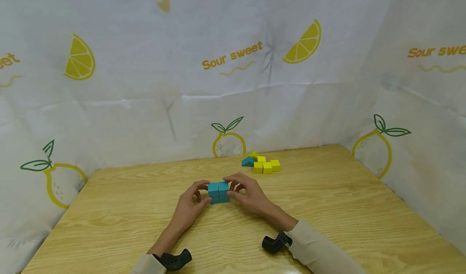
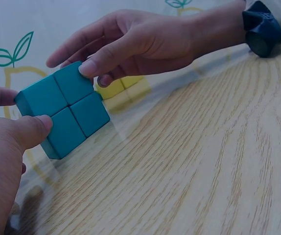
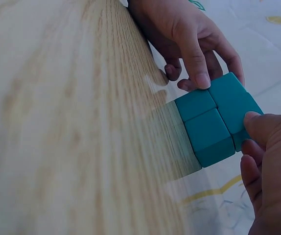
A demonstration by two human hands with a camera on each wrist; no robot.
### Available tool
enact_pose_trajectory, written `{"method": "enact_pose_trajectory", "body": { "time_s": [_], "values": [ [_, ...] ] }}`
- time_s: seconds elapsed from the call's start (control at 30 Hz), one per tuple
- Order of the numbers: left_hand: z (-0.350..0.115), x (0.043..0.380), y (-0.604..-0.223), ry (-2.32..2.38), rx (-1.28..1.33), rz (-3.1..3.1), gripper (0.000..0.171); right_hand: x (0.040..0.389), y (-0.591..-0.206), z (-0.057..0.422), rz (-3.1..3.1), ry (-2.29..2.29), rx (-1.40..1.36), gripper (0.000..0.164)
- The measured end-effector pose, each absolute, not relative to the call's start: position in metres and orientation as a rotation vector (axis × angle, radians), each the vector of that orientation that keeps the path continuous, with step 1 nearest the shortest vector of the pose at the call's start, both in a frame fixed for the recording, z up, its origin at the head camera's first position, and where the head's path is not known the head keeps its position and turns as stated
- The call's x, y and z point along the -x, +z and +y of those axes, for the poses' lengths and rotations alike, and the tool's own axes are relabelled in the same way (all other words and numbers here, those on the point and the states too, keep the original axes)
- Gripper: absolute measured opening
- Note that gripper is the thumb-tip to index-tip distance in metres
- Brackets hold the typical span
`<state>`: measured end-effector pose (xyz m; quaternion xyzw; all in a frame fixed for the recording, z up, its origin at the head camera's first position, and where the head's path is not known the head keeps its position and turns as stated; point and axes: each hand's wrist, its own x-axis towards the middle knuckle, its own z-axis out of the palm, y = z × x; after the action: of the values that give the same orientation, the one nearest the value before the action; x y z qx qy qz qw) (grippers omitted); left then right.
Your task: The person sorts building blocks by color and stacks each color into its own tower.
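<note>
Nearest are black wrist devices by beige sleeves. Beyond them, on the wood-grain table, stands a two-by-two stack of teal cubes; the left hand pinches its left side, the right hand its upper right. Farther off and rightward lie yellow cubes beside a teal triangular block, before a lemon-print cloth.
</note>
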<state>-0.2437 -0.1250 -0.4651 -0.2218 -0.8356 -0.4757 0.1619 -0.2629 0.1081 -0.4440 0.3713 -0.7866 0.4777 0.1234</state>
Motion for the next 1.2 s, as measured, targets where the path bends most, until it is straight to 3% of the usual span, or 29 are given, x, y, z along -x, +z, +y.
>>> {"method": "enact_pose_trajectory", "body": {
  "time_s": [0.33,0.67,1.2],
  "values": [
    [-0.125,0.245,-0.465,-1.357,0.631,-2.386,0.047,0.242,-0.415,0.106,-2.273,1.419,-1.115,0.035],
    [-0.127,0.244,-0.466,-1.383,0.646,-2.369,0.048,0.272,-0.449,0.113,-2.209,1.369,-0.892,0.027],
    [-0.125,0.243,-0.465,-1.396,0.639,-2.370,0.049,0.297,-0.451,0.138,-2.255,1.238,-0.657,0.027]
  ]
}}
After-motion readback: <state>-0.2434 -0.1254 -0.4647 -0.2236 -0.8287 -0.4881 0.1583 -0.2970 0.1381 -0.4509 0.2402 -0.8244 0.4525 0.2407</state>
